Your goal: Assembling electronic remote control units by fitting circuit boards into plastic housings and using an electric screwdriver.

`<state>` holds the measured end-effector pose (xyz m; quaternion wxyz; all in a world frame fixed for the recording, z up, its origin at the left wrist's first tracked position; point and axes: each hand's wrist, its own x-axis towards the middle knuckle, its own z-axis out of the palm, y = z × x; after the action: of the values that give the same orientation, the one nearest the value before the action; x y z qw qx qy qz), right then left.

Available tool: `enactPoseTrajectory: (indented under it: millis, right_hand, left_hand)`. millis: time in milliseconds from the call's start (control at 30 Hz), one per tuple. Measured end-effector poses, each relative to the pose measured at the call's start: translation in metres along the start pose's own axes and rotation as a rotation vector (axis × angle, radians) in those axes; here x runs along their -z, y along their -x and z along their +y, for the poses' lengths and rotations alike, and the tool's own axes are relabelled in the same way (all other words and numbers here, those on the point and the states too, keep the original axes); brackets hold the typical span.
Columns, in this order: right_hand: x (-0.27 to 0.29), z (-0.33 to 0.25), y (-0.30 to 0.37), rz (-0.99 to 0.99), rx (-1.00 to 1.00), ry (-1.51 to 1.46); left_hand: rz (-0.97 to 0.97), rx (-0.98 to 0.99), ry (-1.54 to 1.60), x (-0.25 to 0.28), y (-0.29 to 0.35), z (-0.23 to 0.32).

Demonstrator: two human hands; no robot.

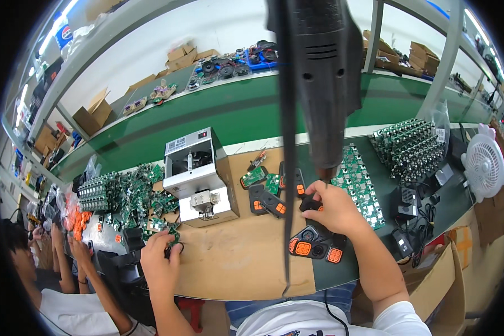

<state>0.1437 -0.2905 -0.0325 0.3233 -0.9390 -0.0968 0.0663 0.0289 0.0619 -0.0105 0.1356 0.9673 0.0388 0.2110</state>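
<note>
My right hand (pixel 337 210) is closed on a small black plastic housing (pixel 309 205), right of the middle. Directly above it hangs a dark electric screwdriver (pixel 322 84), its tip close to my fingers. At the left, my left hand (pixel 159 259) has thumb and fingers curled round a small dark piece that I cannot make out, beside loose green circuit boards (pixel 158 224). Black housings with orange button pads (pixel 274 204) lie just left of my right hand. More black-and-orange housings (pixel 313 243) lie below it.
A silver-fronted machine (pixel 189 173) stands on the brown cardboard sheet (pixel 241 257). Board panels (pixel 358 185) and stacked boards (pixel 411 148) are at the right, with a white fan (pixel 486 162) and black adapters (pixel 407 204). Co-workers' arms (pixel 98 285) reach in at the left.
</note>
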Motion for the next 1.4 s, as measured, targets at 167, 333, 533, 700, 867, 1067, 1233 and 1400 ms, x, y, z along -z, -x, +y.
enactPoseTrajectory:
  millis: [167,333,533,700,867,1067,1233,1400]
  right_hand:
    - [-0.018,0.009,-0.004,-0.035,0.166,-1.011]
    - [-0.044,-0.028,0.022,-0.435,-0.123,-1.303]
    - [-0.048,-0.037,0.031,-0.255,-0.136,-1.376]
    - [-0.044,-0.032,0.026,-0.067,-0.091,-1.54]
    - [-0.041,-0.03,0.027,-0.093,-0.052,-1.588]
    - [-0.043,-0.027,0.031,-0.169,-0.004,-1.553]
    - [-0.045,-0.028,0.031,-0.191,0.259,-1.696]
    - [-0.049,-0.034,0.036,0.084,0.428,-1.38]
  left_hand:
    - [0.001,0.188,0.811,0.0,0.018,0.033]
    - [-0.344,-0.312,1.1,-0.017,-0.018,0.073]
    - [-0.335,-0.21,1.375,-0.05,-0.035,0.104]
    - [-0.144,-0.43,1.166,-0.07,-0.022,0.112]
    - [0.032,-0.594,1.034,-0.076,-0.019,0.123]
    - [-0.037,-0.286,1.166,-0.08,-0.013,0.12]
    - [-0.085,0.04,1.317,-0.076,-0.009,0.127]
    - [-0.09,-0.046,1.392,-0.085,-0.007,0.12]
